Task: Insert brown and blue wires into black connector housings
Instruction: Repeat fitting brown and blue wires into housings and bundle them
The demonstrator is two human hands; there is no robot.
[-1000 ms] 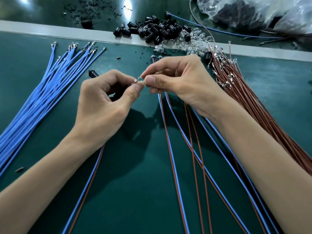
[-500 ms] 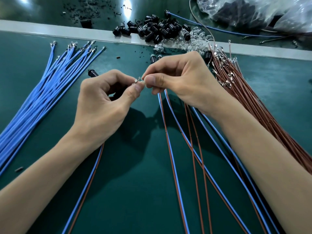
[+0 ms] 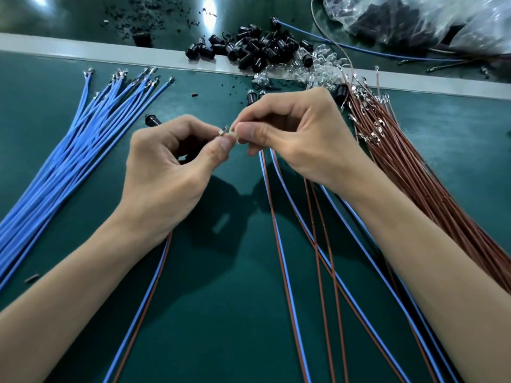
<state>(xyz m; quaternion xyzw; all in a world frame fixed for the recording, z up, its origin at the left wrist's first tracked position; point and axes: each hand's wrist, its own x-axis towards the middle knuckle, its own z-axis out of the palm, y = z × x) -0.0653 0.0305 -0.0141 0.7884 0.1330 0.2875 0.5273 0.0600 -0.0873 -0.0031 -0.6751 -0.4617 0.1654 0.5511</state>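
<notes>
My left hand (image 3: 168, 167) is curled over the green mat and pinches the metal terminal ends (image 3: 223, 132) of a blue and brown wire pair (image 3: 143, 305) that runs down under my wrist. My right hand (image 3: 298, 139) meets it from the right and pinches a small pale part at those terminals between thumb and forefinger. A black connector housing (image 3: 151, 120) pokes out behind my left hand's knuckles. Loose black housings (image 3: 249, 51) lie piled at the far edge.
A fan of blue wires (image 3: 63, 161) covers the left of the mat (image 3: 221, 313); a thick bundle of brown wires (image 3: 414, 175) lies at the right. Several blue-brown wire pairs (image 3: 284, 258) run down the middle. Clear parts (image 3: 318, 70) and a plastic bag (image 3: 414, 20) sit at the back.
Both hands stay together at the same spot. My right hand's fingertips have shifted slightly at the terminals; nothing was let go.
</notes>
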